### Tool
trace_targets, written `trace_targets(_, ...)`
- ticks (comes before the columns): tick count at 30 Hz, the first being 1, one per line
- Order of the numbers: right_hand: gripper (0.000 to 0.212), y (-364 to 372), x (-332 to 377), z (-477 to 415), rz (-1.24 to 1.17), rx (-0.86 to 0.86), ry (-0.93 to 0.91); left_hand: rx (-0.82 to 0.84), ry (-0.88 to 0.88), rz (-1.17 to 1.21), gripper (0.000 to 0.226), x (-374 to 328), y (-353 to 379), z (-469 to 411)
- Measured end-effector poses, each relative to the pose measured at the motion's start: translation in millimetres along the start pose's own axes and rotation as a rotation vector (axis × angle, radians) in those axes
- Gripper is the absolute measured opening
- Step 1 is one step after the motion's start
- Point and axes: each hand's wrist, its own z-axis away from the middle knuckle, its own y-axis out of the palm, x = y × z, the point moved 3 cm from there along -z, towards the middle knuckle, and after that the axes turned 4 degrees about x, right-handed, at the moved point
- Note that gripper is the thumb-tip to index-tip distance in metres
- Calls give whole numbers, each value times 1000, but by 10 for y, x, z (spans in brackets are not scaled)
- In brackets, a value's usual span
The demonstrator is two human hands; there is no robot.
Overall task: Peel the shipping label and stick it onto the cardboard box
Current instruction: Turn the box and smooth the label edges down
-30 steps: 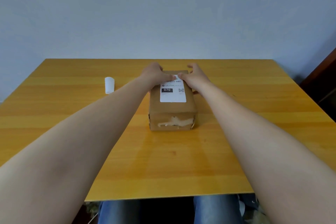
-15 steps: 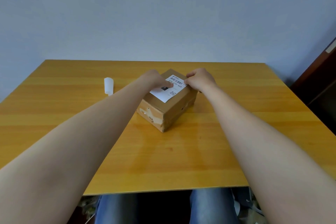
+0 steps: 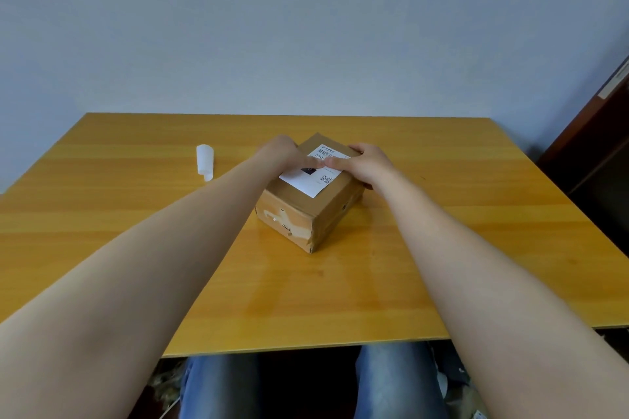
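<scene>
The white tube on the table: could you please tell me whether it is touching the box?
Apart. The head view shows the tube lying well left of the box, with bare table between them.

I logged one view only: head-worn, wide-angle. It looked forward and down from the near table (image 3: 85,207) edge toward the far wall (image 3: 306,27); cardboard box (image 3: 335,214) sat mid-frame, close.

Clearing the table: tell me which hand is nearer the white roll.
Left. The left hand rests on the cardboard box, right of the white roll; the right hand lies farther right, across the box.
</scene>
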Motion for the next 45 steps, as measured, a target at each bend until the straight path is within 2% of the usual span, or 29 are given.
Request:
trace_targets(6,99,25,1,-75,47,-61,46,-79,-19,76,61,25,13,-40)
trace_targets(9,91,23,29,-133,139,-89,74,-88,-22,115,54,8,19,-70)
trace_targets(14,83,6,82,-203,239,-126,98,-99,-33,119,60,-45,-1,-112)
trace_targets(20,88,17,88,-275,260,-154,125,-132,-13,13,61,-146,-12,-155)
trace_targets(25,76,30,133,-298,298,-179,150,-91,-27,36,58,-167,-30,-213)
trace_targets(30,88,31,152,-296,289,-168,146,-67,-21,71,56,-155,-38,-201)
trace_targets(32,81,29,153,-299,278,-157,119,-60,-21,128,54,-136,-34,-188)
trace_targets(35,56,50,142,-314,227,-96,62,-58,-35,232,51,-71,-26,-147)
trace_targets(40,82,55,77,-250,46,-52,3,-15,-39,248,40,32,-62,-38)
trace_targets(45,97,44,41,-145,-53,10,-16,98,1,308,59,94,-61,72)
